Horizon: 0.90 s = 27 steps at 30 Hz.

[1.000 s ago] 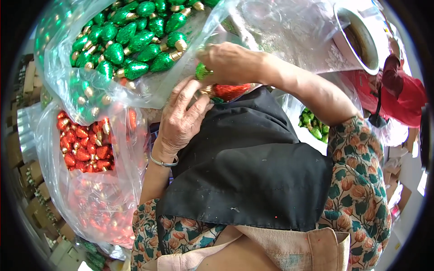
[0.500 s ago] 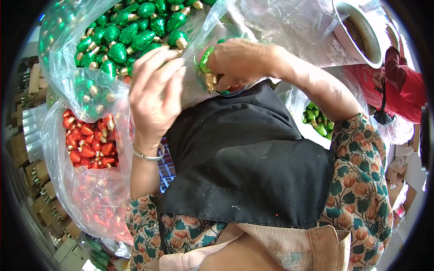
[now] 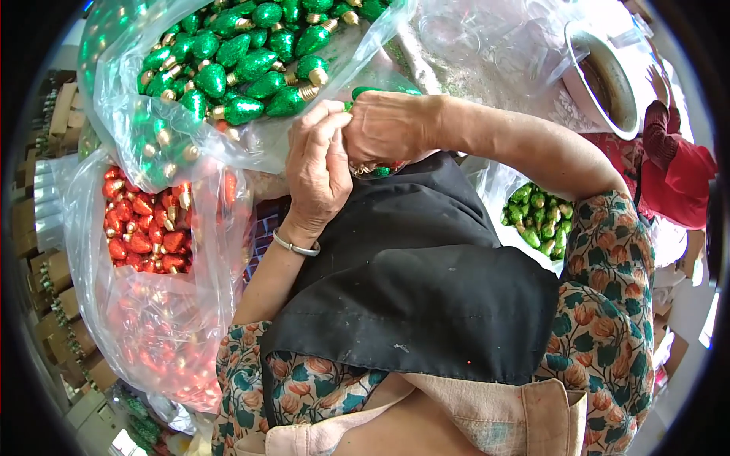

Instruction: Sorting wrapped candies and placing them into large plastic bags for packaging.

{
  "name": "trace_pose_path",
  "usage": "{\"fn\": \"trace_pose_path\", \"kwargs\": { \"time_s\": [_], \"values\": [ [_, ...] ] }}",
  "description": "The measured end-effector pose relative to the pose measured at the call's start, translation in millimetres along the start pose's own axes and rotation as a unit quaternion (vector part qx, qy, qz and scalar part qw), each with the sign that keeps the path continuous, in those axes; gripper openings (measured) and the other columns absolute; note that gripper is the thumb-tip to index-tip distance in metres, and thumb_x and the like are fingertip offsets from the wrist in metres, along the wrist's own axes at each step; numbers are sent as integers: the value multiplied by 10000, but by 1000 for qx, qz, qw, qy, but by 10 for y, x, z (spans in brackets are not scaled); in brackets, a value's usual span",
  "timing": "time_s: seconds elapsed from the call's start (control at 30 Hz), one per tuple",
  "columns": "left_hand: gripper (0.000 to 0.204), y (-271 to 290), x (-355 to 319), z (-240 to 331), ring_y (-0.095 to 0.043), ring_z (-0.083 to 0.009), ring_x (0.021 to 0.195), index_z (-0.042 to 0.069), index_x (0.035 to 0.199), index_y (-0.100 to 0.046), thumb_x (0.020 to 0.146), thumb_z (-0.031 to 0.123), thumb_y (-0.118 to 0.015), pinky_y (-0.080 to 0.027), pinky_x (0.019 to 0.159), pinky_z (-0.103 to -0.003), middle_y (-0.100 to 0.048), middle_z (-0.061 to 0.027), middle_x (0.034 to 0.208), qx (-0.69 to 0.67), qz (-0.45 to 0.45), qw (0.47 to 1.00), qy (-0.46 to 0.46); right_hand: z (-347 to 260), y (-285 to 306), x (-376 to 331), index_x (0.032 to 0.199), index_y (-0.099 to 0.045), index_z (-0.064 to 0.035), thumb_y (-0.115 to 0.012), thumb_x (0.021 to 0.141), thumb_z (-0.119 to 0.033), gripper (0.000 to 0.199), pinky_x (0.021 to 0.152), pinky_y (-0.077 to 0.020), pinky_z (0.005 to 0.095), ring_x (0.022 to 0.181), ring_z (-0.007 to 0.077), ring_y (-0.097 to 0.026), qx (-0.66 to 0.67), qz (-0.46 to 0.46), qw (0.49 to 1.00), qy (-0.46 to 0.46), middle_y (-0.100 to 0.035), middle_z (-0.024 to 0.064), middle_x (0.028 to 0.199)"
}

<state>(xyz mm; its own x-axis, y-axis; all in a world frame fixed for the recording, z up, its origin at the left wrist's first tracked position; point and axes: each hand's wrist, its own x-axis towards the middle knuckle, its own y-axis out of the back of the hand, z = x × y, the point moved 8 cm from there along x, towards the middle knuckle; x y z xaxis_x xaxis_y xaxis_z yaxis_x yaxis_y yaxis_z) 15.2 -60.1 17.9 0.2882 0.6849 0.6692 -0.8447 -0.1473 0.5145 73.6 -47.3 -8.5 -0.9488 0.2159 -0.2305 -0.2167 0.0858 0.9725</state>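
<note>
My left hand point(image 3: 319, 171), a bracelet on its wrist, is closed, its fingertips meeting the fingers of my right hand point(image 3: 388, 129) above the lap. A sliver of a green glitter bulb ornament point(image 3: 347, 106) shows between them; most of it is hidden. My right hand is curled around it, seen from the back. Whatever my left fingertips pinch is covered. Just under the hands lie more green, red and gold pieces point(image 3: 380, 170), partly hidden. Many green glitter bulb ornaments point(image 3: 258, 64) with gold caps fill a clear plastic bag point(image 3: 122, 106) beyond my left hand.
Red glitter bulb ornaments point(image 3: 144, 228) sit in another clear bag point(image 3: 87, 228) at the left. Smaller light-green ornaments point(image 3: 540, 216) lie in a bag at the right. A pale basin point(image 3: 627, 114) stands at the far right, near a person in red point(image 3: 677, 175).
My left hand has moved right and closed against my right hand. The green ornament with its gold cap, plain in my right hand before, is now mostly covered. The view has shifted slightly.
</note>
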Motion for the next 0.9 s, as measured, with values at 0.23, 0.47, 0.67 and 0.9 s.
{"fn": "trace_pose_path", "kwargs": {
  "time_s": [0.23,0.47,0.67,0.9],
  "values": [
    [301,37,-14,4,-535,-311,1071,7,1144,-528,857,-69,-478,-422,923,-377,-543,-155,1165,0,40,999,-3,289,276,-355,803,-604,-20,-637,752,-167,159,593,-492,354,712,242,-620,138,287,943,-95,-615,76,776],
    [307,8,0,-46,-548,-300,1069,25,1135,-544,839,-57,-533,-425,930,-378,-563,-144,1153,13,12,1000,-12,645,114,-342,826,-612,-11,-587,782,-107,108,639,-509,337,735,244,-623,286,157,900,-291,-618,100,809],
    [318,60,217,69,-563,-270,1050,46,1077,-584,779,-58,-624,-450,889,-364,-570,-127,1151,43,-24,997,-57,390,-45,-70,773,-589,-19,-552,783,-61,57,622,-509,352,716,263,-638,39,70,967,-241,-612,131,742],
    [306,-222,366,318,-568,-321,935,10,1030,-579,745,66,-676,-447,844,-375,-584,-118,985,96,-206,971,-69,325,512,-1235,867,-617,20,-626,827,-100,127,651,-504,280,721,160,-639,312,412,814,-265,-632,102,778]
  ]
}}
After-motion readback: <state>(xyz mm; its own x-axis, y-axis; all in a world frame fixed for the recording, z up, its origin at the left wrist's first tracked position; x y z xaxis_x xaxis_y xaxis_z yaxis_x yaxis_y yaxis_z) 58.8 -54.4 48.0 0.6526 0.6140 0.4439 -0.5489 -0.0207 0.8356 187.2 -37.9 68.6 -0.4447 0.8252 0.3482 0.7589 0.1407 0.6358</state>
